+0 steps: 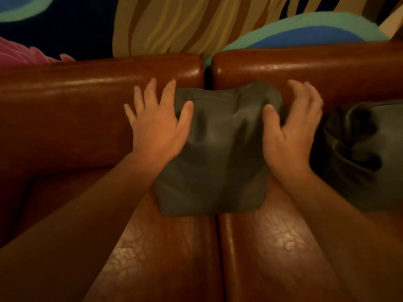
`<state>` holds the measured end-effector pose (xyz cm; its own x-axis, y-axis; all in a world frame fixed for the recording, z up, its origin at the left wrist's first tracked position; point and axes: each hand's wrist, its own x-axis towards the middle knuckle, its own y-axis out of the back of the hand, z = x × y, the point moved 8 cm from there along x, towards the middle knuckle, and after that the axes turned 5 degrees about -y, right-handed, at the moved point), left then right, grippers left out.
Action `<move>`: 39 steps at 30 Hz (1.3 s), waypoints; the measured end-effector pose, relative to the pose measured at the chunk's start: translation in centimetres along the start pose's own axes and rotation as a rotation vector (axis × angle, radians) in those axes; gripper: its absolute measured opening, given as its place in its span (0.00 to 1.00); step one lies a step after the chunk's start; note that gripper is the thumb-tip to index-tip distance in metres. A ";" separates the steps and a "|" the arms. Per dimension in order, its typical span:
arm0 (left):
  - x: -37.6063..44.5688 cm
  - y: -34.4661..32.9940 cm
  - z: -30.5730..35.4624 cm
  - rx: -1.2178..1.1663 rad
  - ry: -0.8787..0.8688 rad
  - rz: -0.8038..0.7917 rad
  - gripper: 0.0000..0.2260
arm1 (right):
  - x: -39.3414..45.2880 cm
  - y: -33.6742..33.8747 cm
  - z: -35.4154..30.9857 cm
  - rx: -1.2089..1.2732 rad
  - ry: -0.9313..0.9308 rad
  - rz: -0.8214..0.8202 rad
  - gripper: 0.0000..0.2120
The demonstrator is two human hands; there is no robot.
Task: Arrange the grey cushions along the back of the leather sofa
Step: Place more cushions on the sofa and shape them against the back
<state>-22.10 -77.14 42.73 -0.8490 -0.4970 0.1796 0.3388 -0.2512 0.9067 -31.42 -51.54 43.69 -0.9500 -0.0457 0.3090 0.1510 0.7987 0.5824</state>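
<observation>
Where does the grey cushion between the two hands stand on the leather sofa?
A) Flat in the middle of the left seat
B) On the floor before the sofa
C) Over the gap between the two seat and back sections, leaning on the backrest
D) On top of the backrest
C: the grey cushion straddles the seam of the leather sofa, its top against the backrest, with the left hand and right hand at its sides.

Behind the seat back hangs a painted wall mural (165, 25) with tan wavy streaks on dark ground, a teal-ringed blue oval (309, 37) at right, and a pink shape (24, 54) at left.
</observation>
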 end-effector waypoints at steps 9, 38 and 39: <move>-0.4 -4.0 -1.3 0.060 -0.023 -0.217 0.33 | -0.7 -4.5 1.5 -0.375 0.136 -0.315 0.30; -18.6 5.2 -1.0 0.110 -0.150 -0.260 0.36 | -16.2 2.0 -5.1 -0.625 0.407 -0.576 0.37; -20.3 5.3 -0.9 0.123 -0.146 -0.263 0.35 | -17.5 2.4 -4.9 -0.633 0.427 -0.599 0.37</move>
<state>-2.76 -69.12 43.55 -0.9533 -0.3013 -0.0225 0.0556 -0.2481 0.9671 -13.12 -51.80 43.35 -0.7568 -0.6536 0.0037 -0.0876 0.1070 0.9904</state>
